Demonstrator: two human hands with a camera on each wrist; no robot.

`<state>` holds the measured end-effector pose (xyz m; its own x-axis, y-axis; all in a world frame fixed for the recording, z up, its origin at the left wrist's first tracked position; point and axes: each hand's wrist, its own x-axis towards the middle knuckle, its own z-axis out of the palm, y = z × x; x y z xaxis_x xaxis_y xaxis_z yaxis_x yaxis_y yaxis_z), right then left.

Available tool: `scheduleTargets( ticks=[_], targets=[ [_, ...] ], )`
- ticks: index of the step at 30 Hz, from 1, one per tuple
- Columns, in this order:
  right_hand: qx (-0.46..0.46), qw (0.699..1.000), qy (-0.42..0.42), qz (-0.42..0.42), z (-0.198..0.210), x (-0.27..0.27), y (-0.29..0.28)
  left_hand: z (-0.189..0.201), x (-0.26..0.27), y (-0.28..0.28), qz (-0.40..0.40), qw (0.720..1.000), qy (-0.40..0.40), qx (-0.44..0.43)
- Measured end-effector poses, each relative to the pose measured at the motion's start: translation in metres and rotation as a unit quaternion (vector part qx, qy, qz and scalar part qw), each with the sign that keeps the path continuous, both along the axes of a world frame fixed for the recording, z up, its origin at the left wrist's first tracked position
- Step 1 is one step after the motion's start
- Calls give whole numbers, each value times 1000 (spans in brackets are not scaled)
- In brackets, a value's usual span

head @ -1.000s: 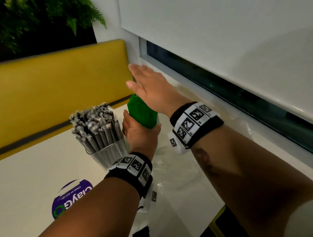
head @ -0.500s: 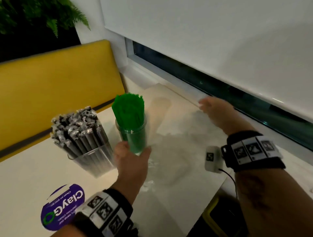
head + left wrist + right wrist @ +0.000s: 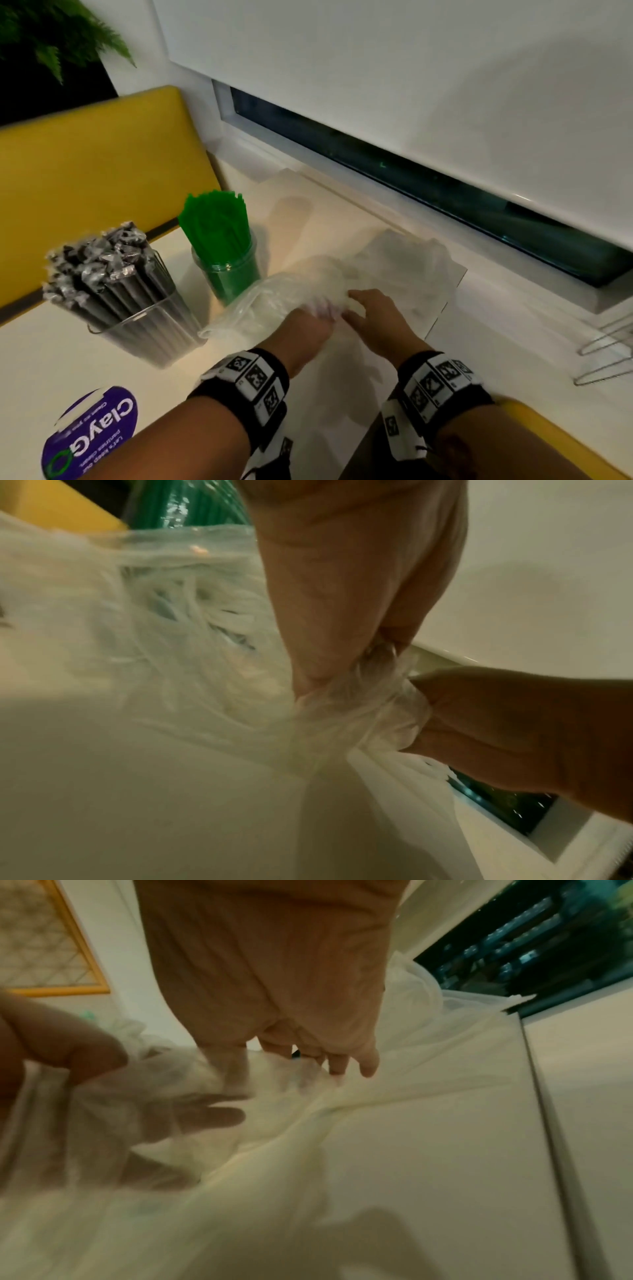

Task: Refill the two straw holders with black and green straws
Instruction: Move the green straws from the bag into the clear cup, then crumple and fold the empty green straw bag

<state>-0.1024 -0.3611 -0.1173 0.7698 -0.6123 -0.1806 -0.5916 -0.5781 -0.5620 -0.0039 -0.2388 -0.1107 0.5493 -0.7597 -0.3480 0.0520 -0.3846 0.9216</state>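
While the empty plastic bag [image 3: 308, 291] is bunched in the left hand [image 3: 305, 329] and touched by the right hand's [image 3: 376, 318] loosely spread fingers, the full holders [image 3: 226, 274] nearby could be toppled by a snagged pull.

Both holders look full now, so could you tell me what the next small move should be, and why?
Probably gather the clear plastic bag off the table. The black straws and green straws fill their holders, and the left hand already grips the bag while the right hand touches it.

The left hand's fingertips [image 3: 322, 310] are veiled under the clear plastic bag [image 3: 274, 301]; the plastic beyond them is blurred.
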Motion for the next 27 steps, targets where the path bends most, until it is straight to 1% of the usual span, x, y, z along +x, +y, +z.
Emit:
scheduleTargets(
  ticks=[2, 3, 4, 5, 6, 7, 8, 9, 10, 11, 12, 13, 14, 16, 17, 18, 19, 20, 21, 22, 23, 24, 25, 26, 27],
  targets=[
    [-4, 995, -85, -59, 6, -8, 1, -1, 4, 2, 22, 998, 43, -38],
    [-22, 986, -131, -98, 9, -12, 4, 2, 4, 3, 26, 995, 69, -59],
    [-47, 976, -165, -131, 11, -15, 8, 5, 3, 5, 26, 994, 84, -71],
    [-58, 970, -180, -156, 12, -17, 13, 7, 1, 8, 17, 993, 89, -73],
    [-31, 966, -187, -178, 10, -18, 17, 11, 0, 10, 1, 993, 89, -75],
    [41, 959, -195, -201, 10, -18, 21, 13, 0, 13, -18, 992, 95, -86],
    [149, 939, -204, -231, 13, -17, 24, 16, 0, 18, -43, 987, 120, -101],
    [275, 897, -223, -264, 17, -14, 26, 19, 0, 24, -68, 979, 156, -116],
    [382, 842, -244, -291, 21, -12, 26, 21, 1, 31, -99, 969, 190, -124],
    [450, 799, -259, -303, 27, -10, 24, 22, 2, 37, -126, 960, 217, -124],
    [487, 773, -271, -302, 30, -10, 20, 20, 4, 42, -148, 952, 239, -121],
    [500, 765, -283, -292, 32, -9, 15, 22, 5, 48, -167, 943, 265, -117],
    [494, 768, -297, -278, 36, -8, 9, 20, 9, 51, -180, 934, 290, -110],
    [444, 775, -353, -278, 48, -7, -6, 17, 15, 57, -187, 922, 326, -97],
    [417, 764, -393, -295, 55, -9, -16, 13, 20, 60, -174, 924, 331, -80],
    [396, 737, -439, -327, 60, -11, -28, 13, 23, 63, -159, 928, 332, -60],
    [385, 699, -483, -360, 69, -15, -37, 9, 29, 66, -137, 935, 325, -34],
    [382, 661, -520, -383, 73, -18, -45, 7, 34, 69, -134, 940, 314, -3],
    [386, 638, -539, -392, 74, -20, -50, 6, 39, 72, -151, 944, 292, 26],
    [395, 640, -531, -389, 72, -20, -52, 6, 43, 74, -170, 946, 270, 52],
    [403, 662, -503, -382, 68, -19, -52, 6, 47, 76, -185, 950, 243, 68],
    [419, 691, -462, -365, 63, -18, -50, 6, 52, 76, -168, 955, 233, 70],
    [438, 722, -410, -346, 58, -18, -46, 3, 57, 76, -114, 962, 241, 55],
    [448, 758, -347, -325, 54, -18, -41, 2, 62, 73, -43, 961, 272, 23],
    [445, 799, -277, -295, 52, -18, -34, 1, 65, 68, 11, 950, 311, -23]
  ],
)
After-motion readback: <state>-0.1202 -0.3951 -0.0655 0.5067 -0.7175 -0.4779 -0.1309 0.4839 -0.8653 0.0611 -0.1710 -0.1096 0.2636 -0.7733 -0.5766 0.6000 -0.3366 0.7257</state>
